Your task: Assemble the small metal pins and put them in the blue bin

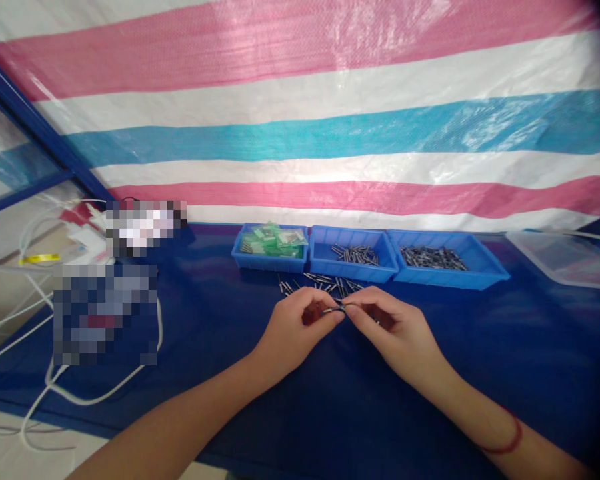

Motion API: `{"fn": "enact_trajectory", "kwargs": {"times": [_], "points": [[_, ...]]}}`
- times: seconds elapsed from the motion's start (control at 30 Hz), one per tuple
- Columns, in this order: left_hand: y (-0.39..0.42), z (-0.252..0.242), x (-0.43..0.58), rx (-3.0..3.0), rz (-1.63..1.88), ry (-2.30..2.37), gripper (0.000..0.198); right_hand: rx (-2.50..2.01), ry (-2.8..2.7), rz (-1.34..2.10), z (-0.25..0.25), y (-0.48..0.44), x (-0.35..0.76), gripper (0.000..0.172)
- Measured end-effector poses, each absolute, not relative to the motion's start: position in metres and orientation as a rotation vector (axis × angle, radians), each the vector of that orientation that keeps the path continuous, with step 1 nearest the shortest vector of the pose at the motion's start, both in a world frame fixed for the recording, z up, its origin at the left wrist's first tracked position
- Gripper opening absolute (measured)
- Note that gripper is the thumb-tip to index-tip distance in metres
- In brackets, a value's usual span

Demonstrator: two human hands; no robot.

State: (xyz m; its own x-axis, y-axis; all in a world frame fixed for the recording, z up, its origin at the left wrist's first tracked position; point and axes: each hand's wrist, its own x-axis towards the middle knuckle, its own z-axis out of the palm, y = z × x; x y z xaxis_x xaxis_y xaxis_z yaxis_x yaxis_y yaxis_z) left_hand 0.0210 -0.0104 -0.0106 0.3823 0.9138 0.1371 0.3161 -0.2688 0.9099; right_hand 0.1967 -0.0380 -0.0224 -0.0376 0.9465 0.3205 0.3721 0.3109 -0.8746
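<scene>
My left hand [300, 327] and my right hand [397, 327] meet over the middle of the table, their fingertips nearly touching. Between them they pinch a slim metal pin [333, 309], held roughly level; its exact kind is too small to make out. Just behind my fingers, similar dark and silvery pins [325, 280] lie loose on the table, partly hidden by my hands. Beyond these stands a blue bin [353, 268] with a small heap of metal pins [360, 256].
Left of it, a blue bin [270, 262] holds green-and-clear packets [275, 239]. Another blue bin [450, 277] at right has many dark metal pieces [433, 257]. A clear plastic lid or tray [565, 260] lies far right. White cables [105, 400] loop over the table's left side.
</scene>
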Motion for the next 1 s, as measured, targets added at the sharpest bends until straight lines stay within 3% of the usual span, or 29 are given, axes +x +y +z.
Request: {"fn": "enact_trajectory", "kwargs": {"times": [0.13,0.27,0.43,0.57,1.0], "points": [[-0.010,-0.010,0.018,1.830,0.921,1.060,0.022,-1.238,-1.743,0.684,-0.017,-0.035,0.199,0.014],[-0.005,-0.002,0.010,2.069,0.853,1.023,0.047,-1.307,-1.744,0.400,-0.009,-0.025,0.226,0.016],[0.005,0.006,-0.004,2.486,0.710,1.083,0.024,-1.666,-1.604,-0.173,-0.010,-0.003,0.284,0.020],[0.009,0.004,-0.008,2.645,0.553,1.189,0.025,-1.852,-1.708,-0.376,-0.022,0.013,0.303,0.029],[0.007,-0.011,-0.002,2.795,0.301,1.190,0.020,-1.505,-1.848,-0.304,-0.019,-0.006,0.261,0.020]]}}
